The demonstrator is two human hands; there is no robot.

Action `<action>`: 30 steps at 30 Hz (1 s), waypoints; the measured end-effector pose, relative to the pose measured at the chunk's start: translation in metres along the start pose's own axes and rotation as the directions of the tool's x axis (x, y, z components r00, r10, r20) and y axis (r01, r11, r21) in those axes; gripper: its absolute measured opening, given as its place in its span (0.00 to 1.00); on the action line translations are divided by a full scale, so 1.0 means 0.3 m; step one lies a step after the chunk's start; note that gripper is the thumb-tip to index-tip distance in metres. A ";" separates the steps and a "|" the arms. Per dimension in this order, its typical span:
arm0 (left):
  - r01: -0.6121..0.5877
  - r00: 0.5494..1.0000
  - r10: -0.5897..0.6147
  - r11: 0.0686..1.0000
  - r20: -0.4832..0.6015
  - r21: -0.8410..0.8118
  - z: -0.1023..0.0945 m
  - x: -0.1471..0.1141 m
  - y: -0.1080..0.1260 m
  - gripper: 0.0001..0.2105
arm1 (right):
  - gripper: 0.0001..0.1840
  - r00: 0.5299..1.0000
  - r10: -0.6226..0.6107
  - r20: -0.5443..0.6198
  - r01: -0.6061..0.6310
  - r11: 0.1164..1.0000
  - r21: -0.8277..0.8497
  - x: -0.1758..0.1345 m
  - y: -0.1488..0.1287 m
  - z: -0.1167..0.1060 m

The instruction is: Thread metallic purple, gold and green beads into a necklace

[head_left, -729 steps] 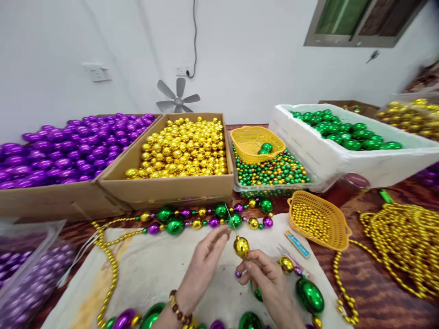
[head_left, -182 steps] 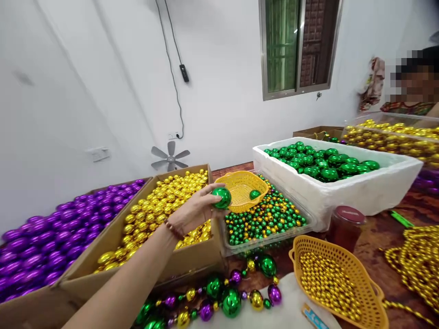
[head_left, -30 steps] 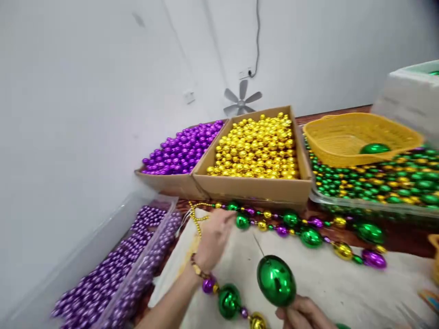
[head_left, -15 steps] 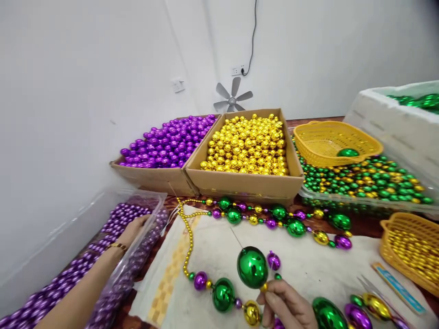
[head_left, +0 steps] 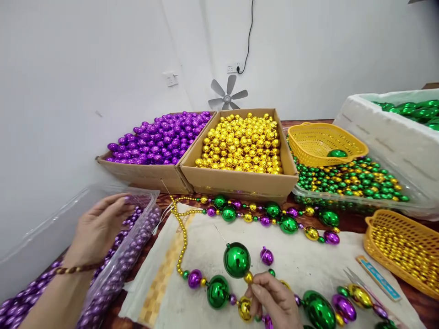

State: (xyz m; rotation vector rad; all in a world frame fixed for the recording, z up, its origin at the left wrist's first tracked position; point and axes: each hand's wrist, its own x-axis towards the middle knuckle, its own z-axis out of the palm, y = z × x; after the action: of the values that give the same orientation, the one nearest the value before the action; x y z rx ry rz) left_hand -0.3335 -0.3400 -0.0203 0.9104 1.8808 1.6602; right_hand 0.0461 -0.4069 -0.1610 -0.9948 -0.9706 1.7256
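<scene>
My left hand [head_left: 99,228] is raised just above the clear bin [head_left: 151,194] of small purple beads [head_left: 120,240]. Its thumb and fingers are pinched together, with a bit of purple bead [head_left: 127,199] showing at the tips. At the lower middle, my right hand [head_left: 272,297] pinches a small gold bead [head_left: 248,277] just below a large green bead [head_left: 237,260]. A thin needle [head_left: 220,233] sticks out of the green bead, pointing up and left. Around this hand lies a strand of green, purple and gold beads [head_left: 218,291] on a white cloth [head_left: 192,256].
Cardboard boxes of purple balls [head_left: 161,139] and gold balls [head_left: 240,144] stand at the back. To the right are a yellow basket [head_left: 325,141], a tray of mixed beads [head_left: 350,183], a foam box [head_left: 384,132], a basket of gold beads [head_left: 404,251] and scissors [head_left: 360,283].
My left hand has risen out of the purple beads with its fingertips pinched. My right hand still holds the gold bead and the needled green bead. The view has turned slightly right.
</scene>
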 end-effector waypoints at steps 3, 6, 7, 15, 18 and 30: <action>0.241 0.918 -0.106 0.914 0.382 -0.325 0.202 -0.205 0.001 0.09 | 0.20 1.000 -0.016 -0.010 0.015 0.998 -0.058 0.007 -0.020 -0.003; 0.526 0.789 -0.233 0.734 0.568 -0.430 0.389 -0.370 -0.044 0.08 | 0.20 1.000 -0.023 -0.004 0.022 0.993 -0.119 0.005 -0.052 -0.013; 0.588 0.760 -0.251 0.658 0.599 -0.470 0.431 -0.404 -0.059 0.08 | 0.20 1.000 -0.022 -0.003 0.022 0.991 -0.130 0.001 -0.063 -0.019; 0.704 0.701 -0.312 0.450 0.641 -0.550 0.506 -0.440 -0.094 0.04 | 0.18 0.999 -0.037 -0.033 0.032 0.987 -0.155 -0.016 -0.092 -0.059; 0.670 0.732 -0.309 0.483 0.607 -0.563 0.503 -0.439 -0.097 0.06 | 0.17 0.999 -0.032 -0.032 0.026 0.988 -0.151 -0.015 -0.092 -0.061; 0.444 0.879 -0.219 0.701 0.424 -0.559 0.518 -0.451 -0.105 0.08 | 0.18 0.998 -0.030 -0.052 0.020 0.983 -0.181 -0.017 -0.096 -0.044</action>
State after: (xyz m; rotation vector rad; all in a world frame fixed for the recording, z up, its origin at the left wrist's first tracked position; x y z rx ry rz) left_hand -0.1361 -0.3367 -0.0868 0.4633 1.0351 1.6218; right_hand 0.0683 -0.4007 -0.1385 -1.1351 -1.1139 1.6028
